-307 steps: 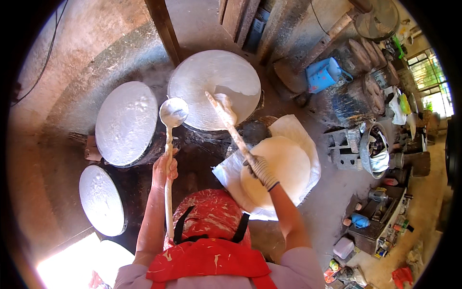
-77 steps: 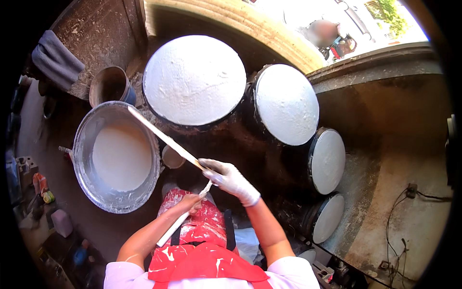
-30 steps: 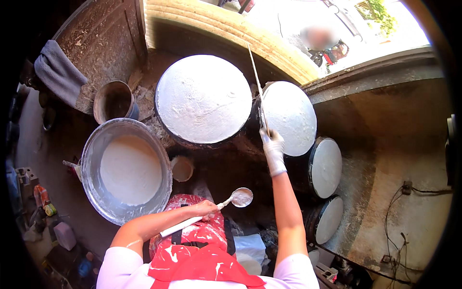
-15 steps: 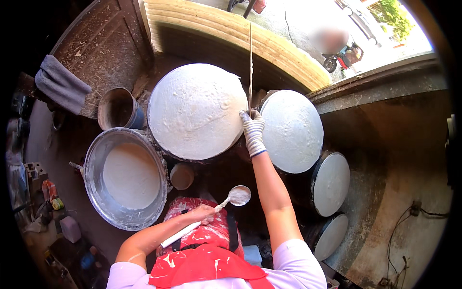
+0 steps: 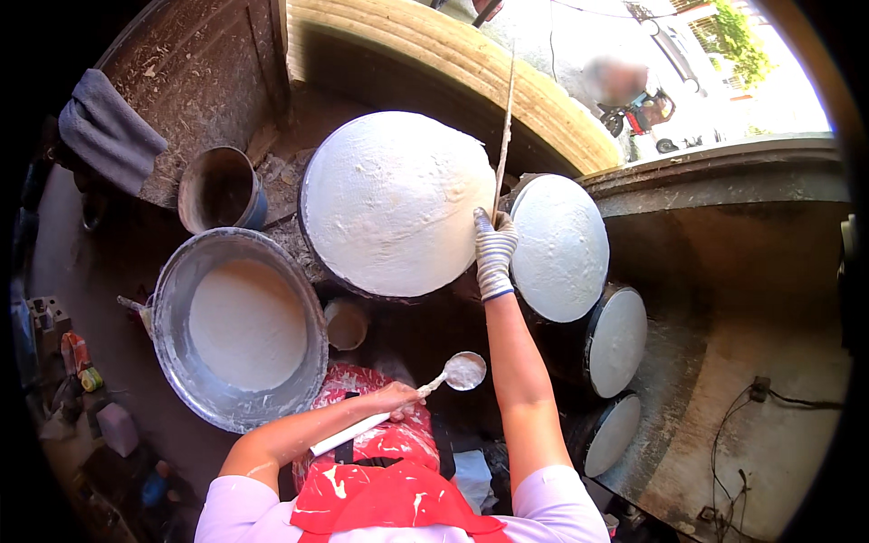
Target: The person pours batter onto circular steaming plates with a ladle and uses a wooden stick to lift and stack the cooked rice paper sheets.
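Observation:
My left hand (image 5: 398, 398) is wrapped round the pale handle of a ladle (image 5: 465, 371), held low before my red apron; white batter sits in its bowl. In a striped glove, my right hand (image 5: 495, 249) grips a long thin stick (image 5: 507, 118) pointing away from me. The gloved thumb is beside the right edge of a large round white sheet (image 5: 398, 199) on a dark-rimmed round base. Whether the stick touches that sheet I cannot tell. At the left stands a wide metal basin (image 5: 167, 308) with white batter (image 5: 246, 324) in it.
To the right is another white round (image 5: 559, 249), with smaller white rounds (image 5: 618, 342) (image 5: 614, 437) nearer me. A bucket (image 5: 217, 190) stands behind the basin, and a small pot (image 5: 346, 324) beside it. A ribbed yellowish wall (image 5: 434, 36) borders the far side.
The large white round has shifted right, widening the gap to the bucket. My right hand has moved right with the stick, whose far end now leans right. The ladle stays in my left hand.

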Demonstrator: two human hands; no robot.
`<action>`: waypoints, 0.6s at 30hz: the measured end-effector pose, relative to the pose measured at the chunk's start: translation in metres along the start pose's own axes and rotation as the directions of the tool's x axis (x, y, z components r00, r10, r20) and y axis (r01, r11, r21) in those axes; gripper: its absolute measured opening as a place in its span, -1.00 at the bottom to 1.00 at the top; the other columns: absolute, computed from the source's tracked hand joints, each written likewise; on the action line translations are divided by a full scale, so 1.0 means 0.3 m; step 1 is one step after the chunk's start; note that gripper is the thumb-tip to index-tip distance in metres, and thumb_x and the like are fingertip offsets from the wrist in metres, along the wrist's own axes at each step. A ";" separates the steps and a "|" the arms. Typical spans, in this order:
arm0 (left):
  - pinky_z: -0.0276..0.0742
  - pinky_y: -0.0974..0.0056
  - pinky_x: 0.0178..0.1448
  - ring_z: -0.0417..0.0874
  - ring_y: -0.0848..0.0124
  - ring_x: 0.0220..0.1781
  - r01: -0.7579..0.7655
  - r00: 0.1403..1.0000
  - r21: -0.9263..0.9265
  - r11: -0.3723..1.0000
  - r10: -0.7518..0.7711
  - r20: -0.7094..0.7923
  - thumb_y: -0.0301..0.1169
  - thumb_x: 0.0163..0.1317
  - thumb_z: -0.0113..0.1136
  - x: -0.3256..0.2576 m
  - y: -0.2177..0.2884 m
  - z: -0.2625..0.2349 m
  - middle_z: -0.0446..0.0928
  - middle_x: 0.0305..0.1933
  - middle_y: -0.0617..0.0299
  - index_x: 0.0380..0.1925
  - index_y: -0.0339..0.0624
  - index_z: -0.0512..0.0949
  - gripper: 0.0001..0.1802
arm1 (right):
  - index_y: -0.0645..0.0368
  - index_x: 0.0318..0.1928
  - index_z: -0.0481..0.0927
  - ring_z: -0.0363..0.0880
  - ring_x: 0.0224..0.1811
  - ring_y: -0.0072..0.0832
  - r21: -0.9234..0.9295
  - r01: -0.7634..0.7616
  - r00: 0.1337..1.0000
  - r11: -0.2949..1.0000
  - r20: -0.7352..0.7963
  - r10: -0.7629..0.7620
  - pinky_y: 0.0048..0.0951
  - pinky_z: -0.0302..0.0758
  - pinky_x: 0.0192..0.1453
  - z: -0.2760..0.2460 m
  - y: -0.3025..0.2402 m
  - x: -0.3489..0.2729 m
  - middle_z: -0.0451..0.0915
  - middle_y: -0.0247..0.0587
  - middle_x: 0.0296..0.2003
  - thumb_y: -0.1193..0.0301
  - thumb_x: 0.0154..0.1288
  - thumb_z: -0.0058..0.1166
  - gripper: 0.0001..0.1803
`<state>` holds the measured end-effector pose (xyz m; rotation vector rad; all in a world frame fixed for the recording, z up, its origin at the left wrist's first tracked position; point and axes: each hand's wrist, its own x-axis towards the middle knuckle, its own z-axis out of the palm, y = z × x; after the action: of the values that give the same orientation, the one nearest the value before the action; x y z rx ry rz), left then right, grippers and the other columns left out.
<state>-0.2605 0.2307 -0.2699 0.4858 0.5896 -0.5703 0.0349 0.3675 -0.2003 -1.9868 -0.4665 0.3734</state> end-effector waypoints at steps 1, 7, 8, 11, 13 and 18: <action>0.10 0.47 -0.76 0.16 0.60 -0.79 0.011 1.000 0.007 1.000 -0.011 0.021 -0.15 0.25 0.05 -0.017 0.001 -0.003 0.26 -0.68 0.34 -0.25 -0.37 0.48 -0.60 | 0.32 -0.33 0.55 0.43 -0.49 -0.55 0.070 0.014 1.000 0.997 -0.014 -0.013 -0.46 0.41 -0.33 0.003 -0.051 -0.007 0.59 -0.23 -0.46 0.30 0.09 0.24 -0.70; 0.07 0.47 -0.75 0.18 0.60 -0.75 0.007 0.998 -0.047 0.999 -0.004 0.070 -0.12 0.25 0.05 -0.048 -0.051 -0.061 0.24 -0.68 0.37 -0.21 -0.35 0.47 -0.57 | 0.29 -0.34 0.56 0.36 -0.50 -0.65 0.215 -0.021 0.998 0.976 0.057 0.009 -0.58 0.34 -0.36 0.066 -0.436 -0.077 0.54 -0.35 -0.50 0.29 0.11 0.19 -0.72; 0.07 0.47 -0.74 0.17 0.61 -0.76 0.012 0.997 -0.041 0.999 -0.009 0.075 -0.12 0.25 0.05 -0.058 -0.052 -0.064 0.24 -0.68 0.37 -0.21 -0.35 0.47 -0.57 | 0.28 -0.35 0.56 0.35 -0.51 -0.66 0.246 -0.014 0.998 0.969 0.062 -0.002 -0.60 0.33 -0.37 0.073 -0.492 -0.089 0.53 -0.37 -0.50 0.29 0.11 0.19 -0.73; 0.05 0.47 -0.74 0.15 0.61 -0.77 0.031 0.996 -0.040 0.999 -0.027 0.084 -0.09 0.25 0.06 -0.073 -0.049 -0.073 0.24 -0.68 0.36 -0.20 -0.34 0.46 -0.55 | 0.26 -0.35 0.56 0.32 -0.52 -0.72 0.369 0.009 0.993 0.929 0.106 -0.052 -0.64 0.29 -0.41 0.090 -0.590 -0.113 0.49 -0.43 -0.53 0.30 0.11 0.19 -0.75; 0.05 0.47 -0.73 0.14 0.61 -0.78 0.051 0.995 -0.055 0.997 -0.046 0.084 -0.08 0.24 0.08 -0.073 -0.047 -0.077 0.24 -0.68 0.36 -0.19 -0.33 0.46 -0.54 | 0.25 -0.34 0.56 0.32 -0.52 -0.72 0.415 -0.004 0.990 0.910 0.129 -0.055 -0.65 0.28 -0.42 0.092 -0.631 -0.149 0.49 -0.44 -0.53 0.30 0.11 0.19 -0.75; 0.04 0.45 -0.75 0.13 0.59 -0.79 0.051 0.995 -0.100 0.994 -0.043 0.086 -0.17 0.32 -0.06 -0.027 -0.071 -0.121 0.23 -0.68 0.33 -0.13 -0.33 0.41 -0.61 | 0.28 -0.17 0.52 0.46 -0.37 -0.63 0.584 0.006 0.996 0.811 0.073 -0.059 -0.57 0.43 -0.26 0.010 -0.557 -0.238 0.54 -0.35 -0.35 0.33 0.09 0.19 -0.66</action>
<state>-0.2929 0.2385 -0.2969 0.3505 0.5486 -0.5993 -0.0560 0.4041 -0.0473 -1.3603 -0.3808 0.5156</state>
